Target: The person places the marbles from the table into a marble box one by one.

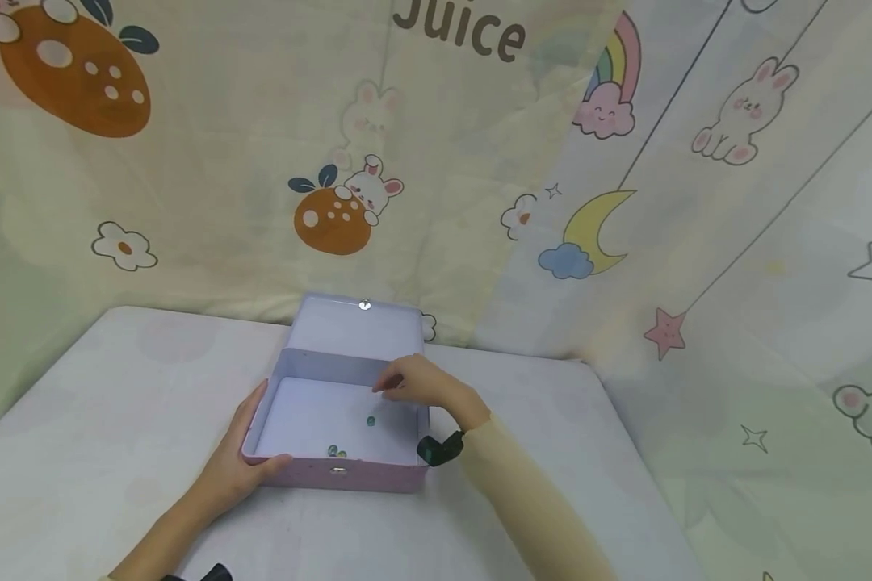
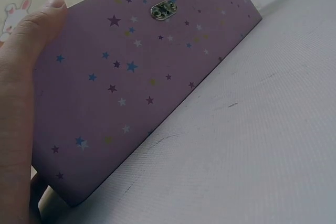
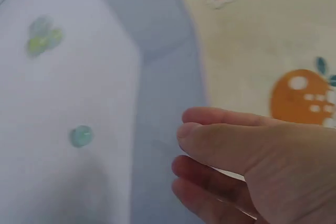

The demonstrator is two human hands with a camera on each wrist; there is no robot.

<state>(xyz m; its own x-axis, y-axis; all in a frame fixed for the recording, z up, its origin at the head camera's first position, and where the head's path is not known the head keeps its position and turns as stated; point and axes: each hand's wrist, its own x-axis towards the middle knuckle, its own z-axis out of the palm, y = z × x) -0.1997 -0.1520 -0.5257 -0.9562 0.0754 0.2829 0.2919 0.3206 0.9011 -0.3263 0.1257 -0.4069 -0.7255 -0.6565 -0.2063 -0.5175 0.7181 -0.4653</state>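
A lilac tin box (image 1: 363, 478) with small stars on it stands open on the table, its lid (image 1: 359, 327) tipped back. My left hand (image 1: 250, 452) grips its front left corner, with the thumb (image 2: 31, 40) lying on the starred front wall (image 2: 147, 77) near the metal latch (image 2: 164, 10). My right hand (image 1: 387, 389) hovers over the box's far right inside, fingers (image 3: 210, 140) loosely extended and holding nothing I can see. One greenish marble (image 1: 370, 421) (image 3: 81, 136) lies on the box floor. A small cluster of marbles (image 1: 337, 452) (image 3: 43, 36) lies near the front wall.
The box sits on a white cloth-covered table (image 1: 116, 420) whose far edge meets a hanging cartoon-print curtain (image 1: 334, 202). More printed fabric (image 1: 734, 282) hangs on the right. A black wrist strap (image 1: 439, 448) is on my right arm.
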